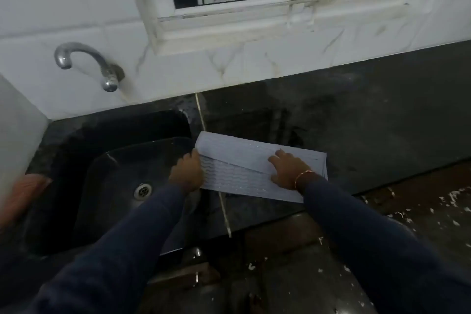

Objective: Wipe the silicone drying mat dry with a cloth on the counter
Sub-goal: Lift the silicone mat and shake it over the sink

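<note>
Hands number two, both on the single pale blue-grey ribbed silicone drying mat [237,148], which lies on the black stone counter [369,122] near its front edge, just beside the one black sink [114,160]. The mat's far half is folded over, probably to expose another face for drying. The right hand [288,171] presses it flat with straight fingers; the left hand [187,173] sits at its left edge, fingers hidden, grip unclear. No cloth shows.

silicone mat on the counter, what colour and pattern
A pale grey-blue silicone mat with wavy ridges, head view.
</note>
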A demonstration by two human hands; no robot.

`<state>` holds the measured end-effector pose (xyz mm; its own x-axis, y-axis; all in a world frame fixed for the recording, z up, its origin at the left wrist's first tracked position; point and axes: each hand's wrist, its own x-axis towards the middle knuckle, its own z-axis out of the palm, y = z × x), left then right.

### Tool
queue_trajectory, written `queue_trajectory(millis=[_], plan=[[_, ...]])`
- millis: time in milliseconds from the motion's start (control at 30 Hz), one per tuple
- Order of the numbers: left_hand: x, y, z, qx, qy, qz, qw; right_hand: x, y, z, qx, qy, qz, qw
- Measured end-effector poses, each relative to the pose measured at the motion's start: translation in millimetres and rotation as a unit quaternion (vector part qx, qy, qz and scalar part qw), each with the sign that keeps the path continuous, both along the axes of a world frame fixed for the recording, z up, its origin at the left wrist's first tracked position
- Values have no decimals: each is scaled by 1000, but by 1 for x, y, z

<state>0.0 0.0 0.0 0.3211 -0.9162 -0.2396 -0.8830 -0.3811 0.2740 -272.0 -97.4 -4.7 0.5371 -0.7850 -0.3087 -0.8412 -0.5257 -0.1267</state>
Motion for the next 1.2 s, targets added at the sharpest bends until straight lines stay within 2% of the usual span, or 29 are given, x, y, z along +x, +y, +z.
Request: queue_trajectory(millis=[200,367,500,667,800,900,1067,1133,1200], plan=[[1,-12,-13,40,42,86,995,-13,-7,-14,31,-43,-61,997],[20,-8,-28,76,121,141,980,-13,-17,-14,27,-26,-29,999],[32,-11,-31,30,208,165,964,-11,-21,-9,30,2,-8,1000],[42,-6,-37,7,249,202,947,-9,-14,-8,27,37,27,999],[36,-2,-34,6,264,219,939,-6,-15,-7,4,32,39,999],[45,4,-33,16,246,212,946,-3,-25,3,11,32,46,998],[66,13,-28,58,120,154,979,18,-45,37,4,-55,3,998],[60,9,-18,18,15,75,997,26,-53,55,-2,-95,5,995],[41,-4,1,-77,-29,-10,997,31,-62,72,-20,-118,21,993]])
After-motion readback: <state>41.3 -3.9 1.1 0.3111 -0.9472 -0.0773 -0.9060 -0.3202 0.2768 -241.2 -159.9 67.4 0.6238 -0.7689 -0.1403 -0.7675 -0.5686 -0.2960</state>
